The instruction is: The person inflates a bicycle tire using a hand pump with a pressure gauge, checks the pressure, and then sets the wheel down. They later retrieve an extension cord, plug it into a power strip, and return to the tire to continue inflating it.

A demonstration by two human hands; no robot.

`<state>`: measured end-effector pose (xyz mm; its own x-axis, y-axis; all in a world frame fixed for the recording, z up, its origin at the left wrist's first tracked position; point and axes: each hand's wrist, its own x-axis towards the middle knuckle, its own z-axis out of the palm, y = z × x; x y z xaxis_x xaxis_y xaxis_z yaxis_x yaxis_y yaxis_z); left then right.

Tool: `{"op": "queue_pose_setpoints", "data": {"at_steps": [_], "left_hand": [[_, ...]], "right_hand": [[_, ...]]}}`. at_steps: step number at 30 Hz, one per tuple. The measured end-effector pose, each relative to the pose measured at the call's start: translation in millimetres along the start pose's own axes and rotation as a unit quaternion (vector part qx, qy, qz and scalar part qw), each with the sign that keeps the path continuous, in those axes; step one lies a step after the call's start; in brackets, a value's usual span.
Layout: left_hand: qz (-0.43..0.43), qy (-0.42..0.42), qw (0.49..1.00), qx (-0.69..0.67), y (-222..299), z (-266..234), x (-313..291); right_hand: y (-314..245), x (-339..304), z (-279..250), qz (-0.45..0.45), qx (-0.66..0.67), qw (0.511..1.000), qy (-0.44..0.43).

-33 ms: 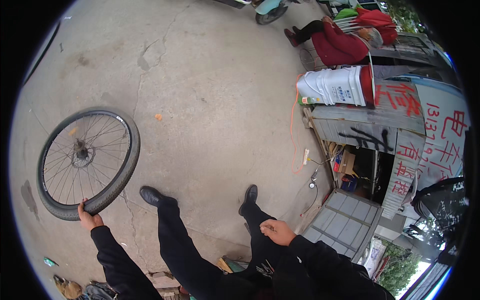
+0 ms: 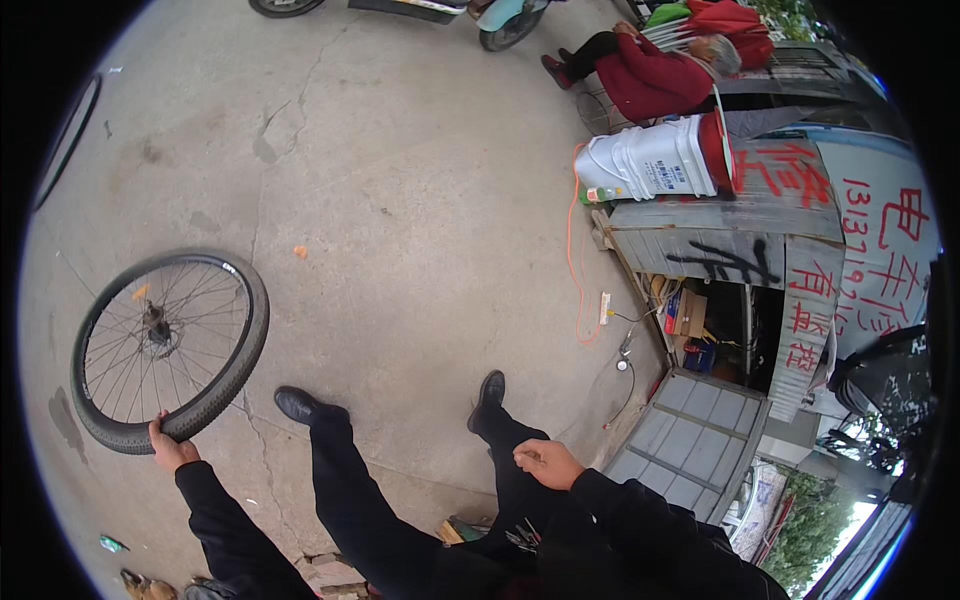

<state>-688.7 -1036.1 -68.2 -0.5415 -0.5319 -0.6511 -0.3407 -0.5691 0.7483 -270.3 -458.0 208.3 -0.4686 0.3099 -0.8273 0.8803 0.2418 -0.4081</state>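
At the left, my left hand is closed around the near edge of a bicycle wheel with a black knobby tyre, thin spokes and a hub with a brake disc. The wheel is tilted above the concrete. My right hand is held over my right thigh with its fingers curled and pressed together. Whether anything small is between them cannot be made out. My black shoes stand apart on the ground between the two hands.
At the right stand a metal cabinet with a lowered door, a white bucket and an orange cord. A person in red sits beyond, near a scooter. Another thin black tyre lies far left.
My view has shifted slightly, bringing more of the scooter and the far-left tyre into sight. The held wheel sits a little lower in the picture. Both hands keep their grip and pose.
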Motion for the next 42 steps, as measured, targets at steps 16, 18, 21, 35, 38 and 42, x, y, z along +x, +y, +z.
{"op": "queue_pose_setpoints", "data": {"at_steps": [16, 18, 21, 35, 38, 42], "left_hand": [[0.454, -0.352, 0.474, 0.667, -39, 222, -617], [0.431, -0.421, 0.444, 0.663, -88, 250, -682], [0.381, -0.554, 0.396, 0.625, -175, 292, -771], [0.242, -0.739, 0.240, 0.581, -549, 322, -1150], [0.239, -0.725, 0.234, 0.602, -592, 300, -1206], [0.236, -0.712, 0.234, 0.618, -655, 251, -1255]], "right_hand": [[559, -145, -223, 0.208, 0.110, 0.917, 0.323], [583, -160, -249, 0.208, 0.151, 0.918, 0.301], [605, -167, -306, 0.145, 0.264, 0.911, 0.281], [892, -239, -521, 0.202, 0.302, 0.824, 0.434], [940, -253, -507, 0.264, 0.330, 0.828, 0.367], [1012, -236, -520, 0.194, 0.157, 0.929, 0.272]]}}
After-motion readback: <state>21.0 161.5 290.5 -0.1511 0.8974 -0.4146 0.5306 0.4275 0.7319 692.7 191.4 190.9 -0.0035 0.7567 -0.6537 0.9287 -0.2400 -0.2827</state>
